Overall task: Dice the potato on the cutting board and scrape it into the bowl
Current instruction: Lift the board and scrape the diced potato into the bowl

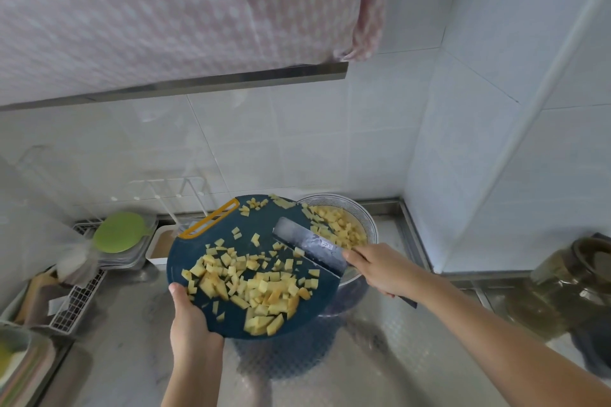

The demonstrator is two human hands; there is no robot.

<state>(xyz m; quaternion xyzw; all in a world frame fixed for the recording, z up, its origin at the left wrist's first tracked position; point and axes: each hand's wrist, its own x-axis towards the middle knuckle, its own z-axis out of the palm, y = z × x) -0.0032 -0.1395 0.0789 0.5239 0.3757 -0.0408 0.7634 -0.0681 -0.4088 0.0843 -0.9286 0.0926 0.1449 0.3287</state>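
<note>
White-tiled corner, steel table [363,357]. Left hand [188,317] grips the cutting board [261,228] by its lower-left edge; right hand [380,269] grips a cleaver [304,241], blade on the board beside the bowl [340,197], upper right. Most diced potato [261,287] lies lower left of the blade.

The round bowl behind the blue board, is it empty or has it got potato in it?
Not empty: yellow potato cubes lie inside the round patterned bowl. How full, cannot tell; the dark blue cutting board hides part.
</note>
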